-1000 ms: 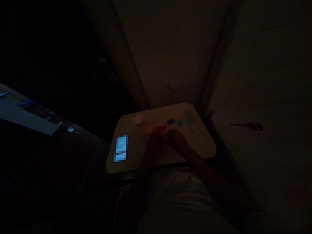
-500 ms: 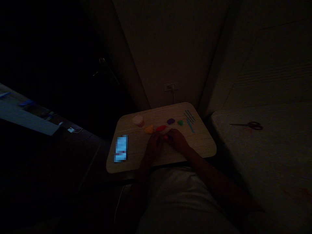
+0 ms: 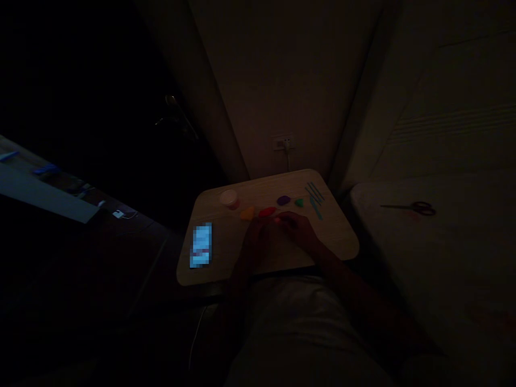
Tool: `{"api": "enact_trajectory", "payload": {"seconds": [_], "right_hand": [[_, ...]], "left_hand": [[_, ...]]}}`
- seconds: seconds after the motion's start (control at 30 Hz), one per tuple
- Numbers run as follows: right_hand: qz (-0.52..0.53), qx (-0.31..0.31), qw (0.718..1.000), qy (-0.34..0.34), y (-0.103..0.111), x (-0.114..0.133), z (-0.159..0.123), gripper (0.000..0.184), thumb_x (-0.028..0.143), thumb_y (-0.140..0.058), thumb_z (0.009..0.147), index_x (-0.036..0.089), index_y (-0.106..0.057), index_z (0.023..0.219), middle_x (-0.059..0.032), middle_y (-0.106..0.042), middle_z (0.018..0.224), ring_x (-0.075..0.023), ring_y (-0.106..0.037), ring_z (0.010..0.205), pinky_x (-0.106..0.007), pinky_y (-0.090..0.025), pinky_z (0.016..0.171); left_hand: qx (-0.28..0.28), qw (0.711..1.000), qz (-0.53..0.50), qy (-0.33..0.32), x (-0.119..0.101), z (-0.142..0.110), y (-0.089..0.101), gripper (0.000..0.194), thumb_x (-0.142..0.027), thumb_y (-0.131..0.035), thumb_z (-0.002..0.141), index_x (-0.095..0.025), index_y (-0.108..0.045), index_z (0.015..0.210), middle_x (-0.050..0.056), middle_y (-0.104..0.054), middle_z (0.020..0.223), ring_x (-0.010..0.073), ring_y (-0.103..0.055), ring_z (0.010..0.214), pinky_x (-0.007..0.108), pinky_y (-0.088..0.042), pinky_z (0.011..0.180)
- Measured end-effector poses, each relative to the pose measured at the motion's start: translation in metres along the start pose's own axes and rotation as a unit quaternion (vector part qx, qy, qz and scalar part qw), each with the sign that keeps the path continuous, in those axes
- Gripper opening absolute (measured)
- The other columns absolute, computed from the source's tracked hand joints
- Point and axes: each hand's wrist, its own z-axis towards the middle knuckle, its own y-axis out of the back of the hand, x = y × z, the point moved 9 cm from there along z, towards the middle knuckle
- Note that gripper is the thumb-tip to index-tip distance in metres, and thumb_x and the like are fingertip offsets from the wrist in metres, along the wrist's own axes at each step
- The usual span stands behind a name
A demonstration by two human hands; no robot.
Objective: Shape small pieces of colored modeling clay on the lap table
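Observation:
In dim light, both hands are over a small wooden-topped table [image 3: 226, 269]. My right hand [image 3: 297, 228] pinches a small orange-red lump of what looks like modelling clay [image 3: 277, 220] at its fingertips. Close beside it, my left hand [image 3: 255, 232] has its fingers curled inward; darkness hides what they may hold. Just beyond the hands lie a red piece of clay [image 3: 266, 212] and a yellow-orange one [image 3: 247, 213]. Farther right are a purple lump [image 3: 284, 200] and a smaller green lump [image 3: 299, 202].
Thin teal sticks [image 3: 314, 192] and a flat teal tool [image 3: 316, 208] lie at the table's right. A lidded tub [image 3: 229, 199] stands at back left, a lit phone [image 3: 200, 245] at front left. Scissors [image 3: 419, 207] rest on a pale surface to the right. A wall socket [image 3: 284, 142] holds a plug.
My right hand and the orange-red lump have moved slightly up, away from my body. My left hand has shifted only a little. The other pieces lie where they were.

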Motion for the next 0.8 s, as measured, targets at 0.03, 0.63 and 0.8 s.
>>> {"api": "enact_trajectory", "payload": {"seconds": [0.03, 0.63, 0.8], "right_hand": [[-0.004, 0.003, 1.0, 0.001, -0.001, 0.001, 0.0, 0.022, 0.039, -0.067, 0.092, 0.022, -0.074, 0.105, -0.0066, -0.079, 0.102, -0.0217, -0.073, 0.09, -0.034, -0.056, 0.082], [-0.199, 0.015, 0.976, 0.084, -0.009, 0.011, 0.0, 0.013, 0.029, -0.069, 0.093, 0.019, -0.077, 0.095, -0.0095, -0.077, 0.095, -0.0251, -0.066, 0.092, -0.038, -0.048, 0.087], [-0.207, 0.015, 0.976, 0.07, -0.009, 0.006, 0.001, 0.014, 0.03, -0.069, 0.093, 0.018, -0.078, 0.092, -0.0095, -0.076, 0.092, -0.0244, -0.065, 0.09, -0.037, -0.047, 0.086]], "left_hand": [[0.004, 1.0, 0.0, -0.001, 0.0, 0.0, -0.001, 0.038, -0.015, -0.054, 0.097, -0.025, -0.062, 0.132, 0.009, -0.062, 0.133, 0.0236, -0.058, 0.125, 0.045, -0.046, 0.112], [0.014, 0.999, 0.048, 0.019, 0.004, -0.002, -0.004, 0.025, -0.016, -0.058, 0.095, -0.021, -0.075, 0.112, 0.008, -0.065, 0.111, 0.022, -0.062, 0.106, 0.041, -0.053, 0.099], [0.016, 0.999, 0.049, 0.012, 0.004, -0.001, -0.005, 0.026, -0.013, -0.058, 0.094, -0.023, -0.075, 0.112, 0.007, -0.069, 0.11, 0.0218, -0.063, 0.106, 0.042, -0.053, 0.1]]}}
